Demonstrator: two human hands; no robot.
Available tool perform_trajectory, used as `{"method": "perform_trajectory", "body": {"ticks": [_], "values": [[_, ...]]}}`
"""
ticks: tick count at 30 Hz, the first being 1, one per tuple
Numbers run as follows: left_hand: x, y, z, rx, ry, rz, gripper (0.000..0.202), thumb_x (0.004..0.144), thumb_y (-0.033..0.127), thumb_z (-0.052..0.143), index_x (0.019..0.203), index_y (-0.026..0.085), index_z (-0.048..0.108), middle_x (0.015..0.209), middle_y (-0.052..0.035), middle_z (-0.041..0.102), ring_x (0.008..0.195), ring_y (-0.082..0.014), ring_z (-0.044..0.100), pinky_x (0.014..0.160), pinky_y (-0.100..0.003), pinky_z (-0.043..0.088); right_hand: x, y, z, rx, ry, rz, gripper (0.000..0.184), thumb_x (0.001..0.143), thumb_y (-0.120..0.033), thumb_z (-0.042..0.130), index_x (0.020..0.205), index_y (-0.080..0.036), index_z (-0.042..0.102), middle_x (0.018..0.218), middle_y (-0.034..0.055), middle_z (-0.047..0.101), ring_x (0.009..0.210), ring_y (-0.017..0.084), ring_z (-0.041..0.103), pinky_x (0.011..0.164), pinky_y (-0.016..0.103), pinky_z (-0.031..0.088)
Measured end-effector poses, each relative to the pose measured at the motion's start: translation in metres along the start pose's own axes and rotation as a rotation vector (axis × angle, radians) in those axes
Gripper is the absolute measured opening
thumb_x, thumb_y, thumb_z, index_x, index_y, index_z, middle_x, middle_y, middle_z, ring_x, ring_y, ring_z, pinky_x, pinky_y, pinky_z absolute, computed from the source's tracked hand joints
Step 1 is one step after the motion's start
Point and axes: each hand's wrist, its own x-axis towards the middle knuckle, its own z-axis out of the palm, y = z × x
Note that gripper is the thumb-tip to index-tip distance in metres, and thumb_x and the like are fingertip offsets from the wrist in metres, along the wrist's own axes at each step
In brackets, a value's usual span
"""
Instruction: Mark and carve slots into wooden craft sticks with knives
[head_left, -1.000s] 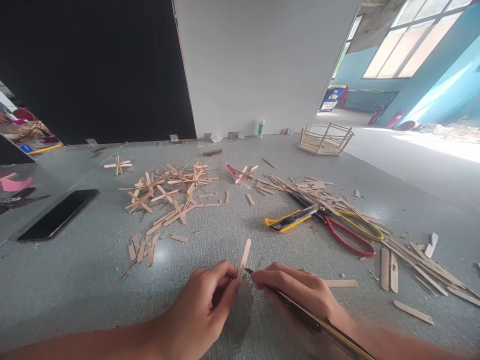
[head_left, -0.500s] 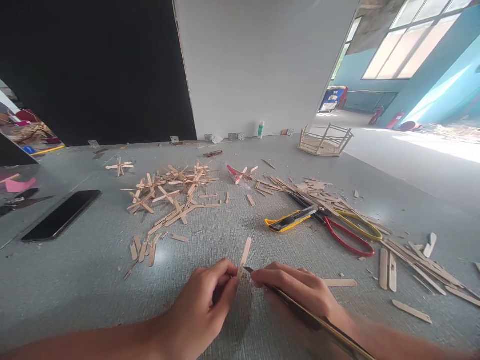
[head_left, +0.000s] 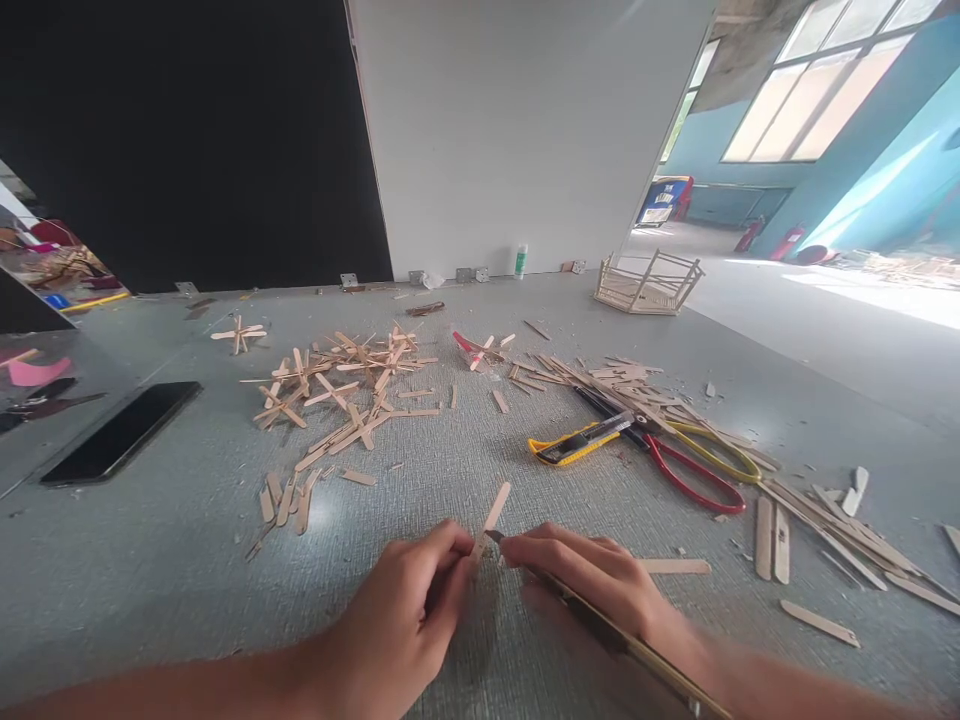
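A pale wooden craft stick (head_left: 496, 507) is pinched at its near end between the thumb and fingers of my left hand (head_left: 420, 592). My right hand (head_left: 592, 575) is closed around a craft knife (head_left: 634, 645) with a long, dark and brass-coloured handle. The tip of its blade meets the stick's edge, just beyond my left fingertips. My fingers hide the lower part of the stick. Another craft stick (head_left: 679, 566) lies flat on the table beyond my right hand.
A yellow box cutter (head_left: 581, 442) rests against red-and-yellow-handled scissors (head_left: 694, 480). Scattered sticks (head_left: 832, 530) lie on the right, joined stick pieces (head_left: 360, 365) on the left. Further out are a phone (head_left: 124, 430), a glue stick (head_left: 520, 262) and a small stick-built frame (head_left: 649, 283).
The free end of the craft stick has tipped slightly to the right and lower. Both hands keep nearly the same places, the blade still at the stick.
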Motion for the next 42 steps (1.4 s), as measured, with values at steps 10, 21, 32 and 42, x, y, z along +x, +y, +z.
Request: {"method": "perform_trajectory", "body": {"ticks": [10, 21, 32, 42], "values": [[-0.002, -0.005, 0.002, 0.171, 0.022, 0.021, 0.036, 0.11, 0.04, 0.033, 0.088, 0.021, 0.055, 0.067, 0.0025, 0.056, 0.058, -0.0137, 0.046, 0.057, -0.027, 0.033, -0.002, -0.003, 0.002, -0.183, -0.177, -0.129, 0.028, 0.107, -0.014, 0.041, 0.129, -0.009, 0.059, 0.085, 0.0075, 0.065, 0.071, 0.019, 0.061, 0.06, 0.03, 0.051], [-0.003, -0.009, 0.001, 0.147, -0.002, 0.052, 0.032, 0.11, 0.035, 0.035, 0.086, 0.022, 0.05, 0.069, 0.0037, 0.055, 0.06, -0.0128, 0.045, 0.059, -0.025, 0.036, 0.0, -0.006, -0.003, -0.053, -0.23, -0.078, 0.035, 0.106, -0.012, 0.042, 0.137, -0.012, 0.059, 0.102, 0.0125, 0.075, 0.082, 0.02, 0.072, 0.069, 0.031, 0.059], [-0.004, -0.006, 0.002, 0.176, -0.006, 0.076, 0.03, 0.109, 0.033, 0.035, 0.086, 0.022, 0.051, 0.068, 0.004, 0.054, 0.059, -0.0129, 0.045, 0.057, -0.024, 0.035, 0.0, -0.006, 0.0, -0.135, -0.295, -0.145, 0.032, 0.104, -0.011, 0.041, 0.13, -0.009, 0.061, 0.091, 0.0113, 0.07, 0.076, 0.021, 0.066, 0.067, 0.033, 0.057], [-0.004, -0.01, 0.003, 0.162, 0.014, 0.079, 0.031, 0.11, 0.034, 0.034, 0.088, 0.022, 0.052, 0.069, 0.0045, 0.054, 0.06, -0.0122, 0.044, 0.059, -0.024, 0.035, 0.002, -0.012, 0.0, -0.294, -0.201, -0.204, 0.031, 0.109, -0.019, 0.036, 0.099, -0.012, 0.065, 0.076, 0.0056, 0.06, 0.061, 0.018, 0.05, 0.049, 0.031, 0.039]]}}
